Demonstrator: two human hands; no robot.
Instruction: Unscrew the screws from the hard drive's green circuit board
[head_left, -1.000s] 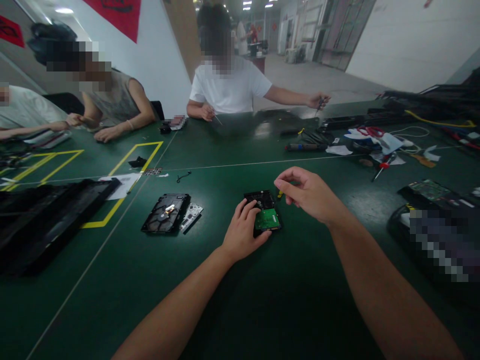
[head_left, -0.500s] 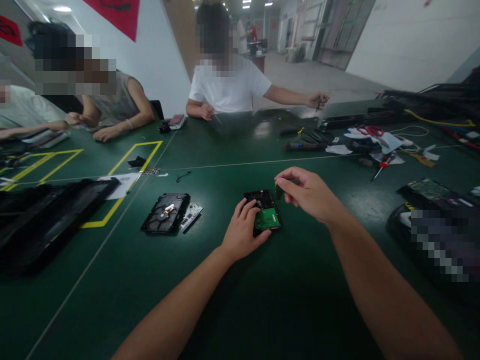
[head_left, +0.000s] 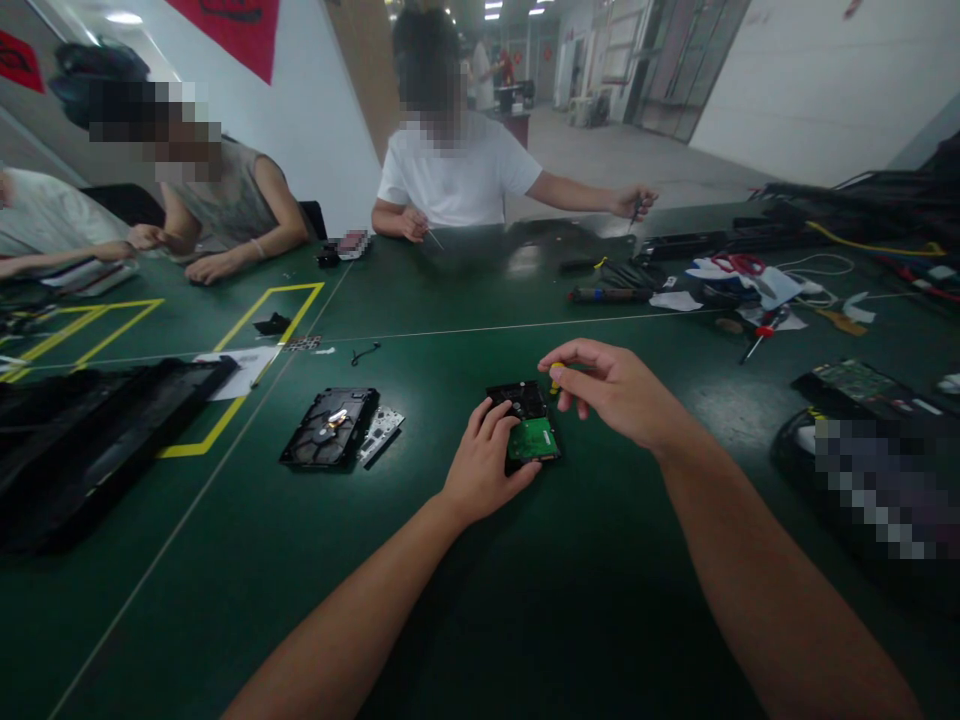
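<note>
A hard drive [head_left: 532, 437] with a green circuit board and dark metal casing lies on the green table in front of me. My left hand [head_left: 484, 450] grips it from the left, its fingers bent over the top and its thumb along the near edge. Just above the drive's right side, my right hand [head_left: 600, 385] pinches a small yellow-handled screwdriver [head_left: 556, 377] between thumb and fingers. Its tip is too small to make out. To the left sits a black plastic housing [head_left: 330, 428], with a silver metal plate [head_left: 381, 435] leaning at its right edge.
Long black casings [head_left: 97, 440] lie at the left, near yellow tape. A red-and-black screwdriver [head_left: 763, 332], gloves and cables are at the right, behind a circuit board [head_left: 862, 385]. Across the table a person in a white shirt [head_left: 465, 170] holds tools; others sit at left.
My right hand has shifted slightly left and turned, and the yellow of the screwdriver's handle shows more now. My left hand stays on the hard drive.
</note>
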